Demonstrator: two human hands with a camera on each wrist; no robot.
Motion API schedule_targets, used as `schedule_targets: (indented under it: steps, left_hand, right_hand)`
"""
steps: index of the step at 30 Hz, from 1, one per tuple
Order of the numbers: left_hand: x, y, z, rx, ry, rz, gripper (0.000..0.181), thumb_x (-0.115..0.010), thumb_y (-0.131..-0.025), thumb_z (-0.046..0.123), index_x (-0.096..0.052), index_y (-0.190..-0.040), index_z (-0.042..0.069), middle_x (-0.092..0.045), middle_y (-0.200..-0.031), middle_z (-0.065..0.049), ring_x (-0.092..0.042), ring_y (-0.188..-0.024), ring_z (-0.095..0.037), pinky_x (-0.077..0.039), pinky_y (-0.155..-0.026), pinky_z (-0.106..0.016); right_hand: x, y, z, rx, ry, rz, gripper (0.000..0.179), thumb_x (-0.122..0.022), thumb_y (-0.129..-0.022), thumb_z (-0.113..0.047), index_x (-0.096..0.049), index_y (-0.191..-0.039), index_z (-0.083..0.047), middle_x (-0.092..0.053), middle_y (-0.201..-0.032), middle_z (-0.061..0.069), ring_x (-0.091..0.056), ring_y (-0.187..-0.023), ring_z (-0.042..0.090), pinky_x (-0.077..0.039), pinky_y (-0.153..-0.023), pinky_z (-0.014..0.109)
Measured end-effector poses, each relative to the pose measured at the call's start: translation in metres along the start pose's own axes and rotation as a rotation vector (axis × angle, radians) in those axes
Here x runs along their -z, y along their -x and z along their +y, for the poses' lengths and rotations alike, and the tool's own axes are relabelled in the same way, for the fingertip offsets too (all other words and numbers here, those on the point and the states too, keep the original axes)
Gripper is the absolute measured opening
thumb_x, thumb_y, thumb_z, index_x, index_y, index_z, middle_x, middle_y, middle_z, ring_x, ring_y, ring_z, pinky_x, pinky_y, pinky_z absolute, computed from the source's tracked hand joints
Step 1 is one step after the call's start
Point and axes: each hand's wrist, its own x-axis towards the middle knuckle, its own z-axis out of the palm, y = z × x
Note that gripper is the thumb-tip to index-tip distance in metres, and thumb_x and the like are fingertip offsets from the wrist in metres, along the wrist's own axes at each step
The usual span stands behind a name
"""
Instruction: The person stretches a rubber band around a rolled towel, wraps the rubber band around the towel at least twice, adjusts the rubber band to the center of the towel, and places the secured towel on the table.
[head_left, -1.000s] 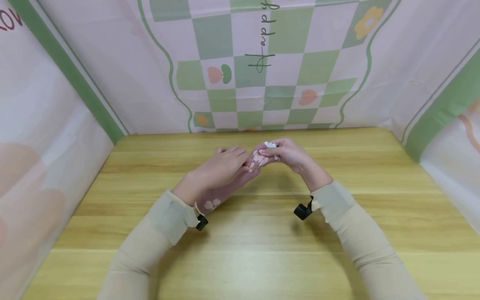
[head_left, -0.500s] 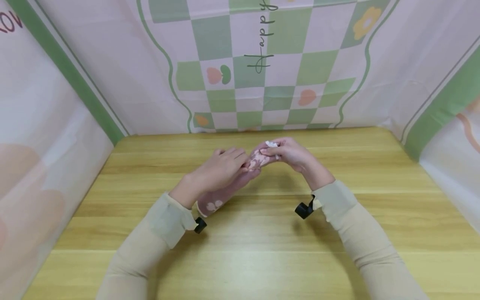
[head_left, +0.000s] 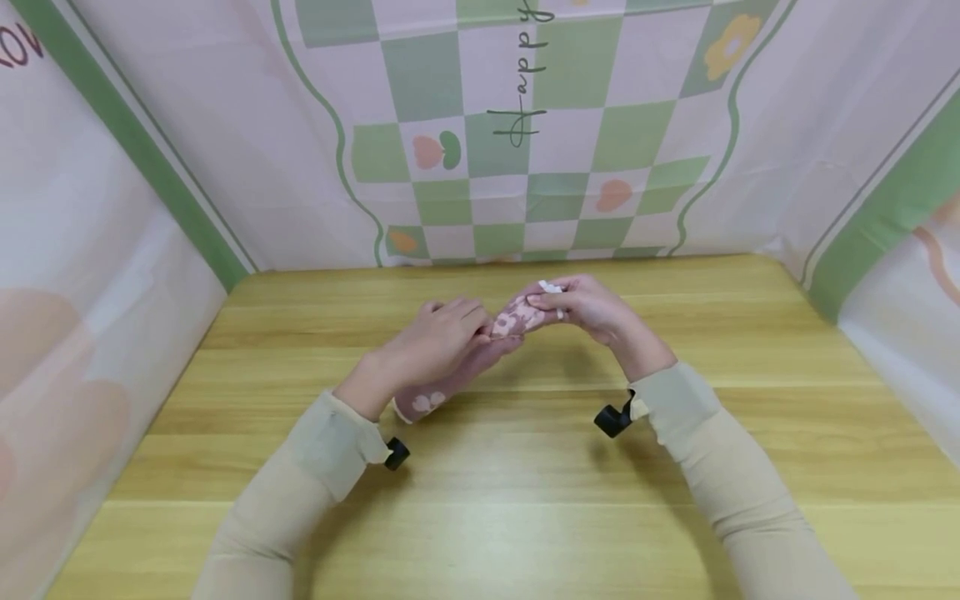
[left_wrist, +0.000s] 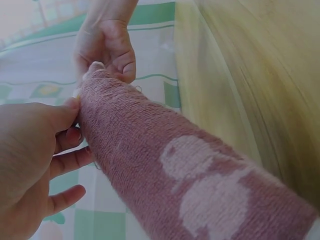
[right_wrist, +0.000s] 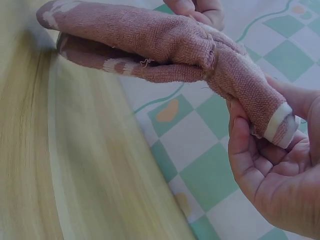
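Observation:
A dusty-pink terry sock (head_left: pixel 517 318) with pale flowers is stretched between both hands, above the table. My left hand (head_left: pixel 431 337) pinches it about midway along; in the left wrist view its thumb and index finger meet the edge while the other fingers spread loosely. At the far end my right hand (head_left: pixel 603 315) grips the sock between thumb and curled fingers, by a white band (right_wrist: pixel 277 122). The longer part of the sock (left_wrist: pixel 135 130) slants from the left hand back toward the wrist. Doubled layers, a seam and loose threads show in the right wrist view.
The wooden table (head_left: pixel 480 500) spreads beneath both forearms. Behind it hangs a white cloth with a green check pattern (head_left: pixel 495 142), and more printed cloth closes off both sides. Small black wrist cameras stick out from the left cuff and the right cuff.
My right hand has shifted slightly right, and a little more flowered fabric shows between the hands. The left hand has moved slightly left, still pinching the sock.

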Motion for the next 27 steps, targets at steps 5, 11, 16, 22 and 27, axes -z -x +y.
schedule_targets:
  steps: [5, 11, 16, 22, 27]
  left_hand:
    - [0.000, 0.000, -0.001, 0.029, 0.038, 0.007, 0.013, -0.050, -0.110, 0.022, -0.058, -0.113, 0.013, -0.057, -0.112, 0.001, -0.054, -0.112, -0.018, -0.042, -0.101, -0.050]
    - [-0.001, 0.000, -0.001, -0.004, 0.012, 0.036, 0.011, -0.049, -0.110, 0.019, -0.056, -0.105, 0.013, -0.054, -0.103, 0.000, -0.053, -0.102, -0.018, -0.045, -0.093, -0.048]
    - [-0.003, -0.003, -0.002, 0.026, 0.015, 0.045, 0.016, -0.049, -0.110, 0.021, -0.061, -0.112, 0.011, -0.057, -0.107, 0.000, -0.055, -0.106, -0.019, -0.045, -0.096, -0.048]
    - [-0.008, -0.007, -0.002, 0.052, 0.105, 0.139, 0.016, -0.055, -0.108, 0.020, -0.064, -0.115, 0.009, -0.060, -0.106, -0.002, -0.058, -0.101, -0.020, -0.048, -0.091, -0.042]
    - [-0.010, -0.006, -0.004, -0.005, 0.195, 0.323, 0.015, -0.069, -0.099, 0.012, -0.071, -0.114, 0.009, -0.065, -0.109, -0.004, -0.063, -0.098, -0.020, -0.053, -0.087, -0.034]
  right_hand:
    - [-0.001, -0.001, -0.002, 0.028, -0.005, -0.010, 0.026, -0.058, -0.100, 0.003, -0.080, -0.098, -0.012, -0.075, -0.093, 0.002, -0.070, -0.082, 0.012, -0.057, -0.080, 0.025]
    - [-0.001, -0.001, -0.003, 0.024, -0.014, 0.004, 0.032, -0.057, -0.100, 0.003, -0.080, -0.091, -0.018, -0.076, -0.090, 0.001, -0.070, -0.080, 0.011, -0.056, -0.078, 0.024]
    - [-0.003, -0.002, -0.003, 0.007, -0.017, 0.005, 0.028, -0.058, -0.100, 0.002, -0.080, -0.094, -0.015, -0.075, -0.092, 0.002, -0.069, -0.081, 0.013, -0.057, -0.080, 0.025]
    - [-0.004, -0.002, -0.003, 0.017, -0.033, 0.009, 0.028, -0.055, -0.100, 0.001, -0.079, -0.096, -0.013, -0.074, -0.093, 0.002, -0.069, -0.082, 0.013, -0.057, -0.081, 0.025]
    - [-0.003, -0.001, -0.003, 0.020, -0.123, 0.021, 0.036, -0.050, -0.103, 0.002, -0.079, -0.091, -0.017, -0.073, -0.094, 0.002, -0.069, -0.082, 0.012, -0.057, -0.080, 0.025]
